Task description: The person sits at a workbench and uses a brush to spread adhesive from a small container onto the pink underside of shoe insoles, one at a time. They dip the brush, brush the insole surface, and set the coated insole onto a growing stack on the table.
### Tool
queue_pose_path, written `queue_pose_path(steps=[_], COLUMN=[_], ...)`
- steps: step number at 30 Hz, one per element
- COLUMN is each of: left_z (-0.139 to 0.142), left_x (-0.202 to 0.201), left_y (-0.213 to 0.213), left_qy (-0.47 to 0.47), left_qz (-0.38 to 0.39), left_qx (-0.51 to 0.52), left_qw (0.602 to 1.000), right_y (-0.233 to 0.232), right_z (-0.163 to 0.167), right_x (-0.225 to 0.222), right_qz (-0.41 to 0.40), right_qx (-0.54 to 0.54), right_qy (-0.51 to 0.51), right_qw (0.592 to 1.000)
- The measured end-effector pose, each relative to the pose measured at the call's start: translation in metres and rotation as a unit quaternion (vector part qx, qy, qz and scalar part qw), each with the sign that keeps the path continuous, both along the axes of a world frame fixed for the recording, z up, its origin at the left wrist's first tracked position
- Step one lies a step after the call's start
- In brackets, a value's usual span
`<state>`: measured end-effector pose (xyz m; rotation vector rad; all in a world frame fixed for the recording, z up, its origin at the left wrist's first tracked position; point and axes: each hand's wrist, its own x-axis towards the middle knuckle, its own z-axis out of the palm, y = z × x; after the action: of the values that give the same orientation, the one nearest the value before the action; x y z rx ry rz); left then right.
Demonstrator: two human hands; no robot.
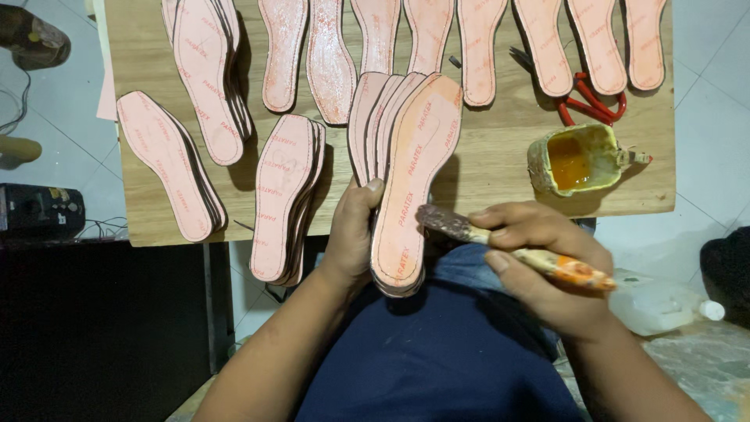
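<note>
Left hand (353, 234) grips a fanned stack of pink shoe-shaped insole boards (406, 172), tilted up so the top face is exposed. Right hand (539, 258) closes around a glue-crusted brush (500, 244), bristles just right of the stack's edge. Yellow glue pot (576, 160) sits near the wooden board's (500, 148) right edge, bare wood between.

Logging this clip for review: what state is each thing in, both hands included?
Left hand: grip shut on fanned insole stack.
Fanned insole stack: held upright over the lap, front insole facing up.
Right hand: grip shut on brush.
Brush: glue-crusted, tip beside the front insole; contact unclear.
Glue pot: open, holding orange glue.
Red-handled scissors: lying partly under insoles.
Wooden board: carrying rows and piles of insoles.
</note>
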<state>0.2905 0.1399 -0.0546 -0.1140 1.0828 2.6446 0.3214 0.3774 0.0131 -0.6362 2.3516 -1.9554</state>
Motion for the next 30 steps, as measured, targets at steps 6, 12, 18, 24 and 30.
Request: queue_pose_path(steps=[6, 12, 18, 24, 30], left_z=[0.007, 0.009, 0.006, 0.003, 0.001], left_x=[0.001, 0.0, 0.001, 0.005, 0.008], left_y=[-0.006, -0.007, -0.009, -0.008, -0.013], left_qy=[-0.03, 0.017, 0.031, 0.077, 0.024], left_qz=[0.004, -0.003, 0.008, -0.029, -0.025], left_qx=[0.008, -0.03, -0.073, -0.128, -0.085], left_qw=[1.0, 0.999, 0.997, 0.988, 0.996], right_y=[-0.006, -0.001, -0.006, -0.012, 0.024], right_z=[0.007, 0.013, 0.025, 0.013, 0.004], right_x=[0.011, 0.017, 0.025, -0.007, -0.032], right_qz=[0.055, 0.045, 0.084, -0.037, -0.199], right_qx=[0.05, 0.092, 0.028, 0.11, 0.086], right_qy=[0.039, 0.07, -0.037, 0.045, 0.135], right_qw=[0.996, 0.992, 0.995, 0.992, 0.967])
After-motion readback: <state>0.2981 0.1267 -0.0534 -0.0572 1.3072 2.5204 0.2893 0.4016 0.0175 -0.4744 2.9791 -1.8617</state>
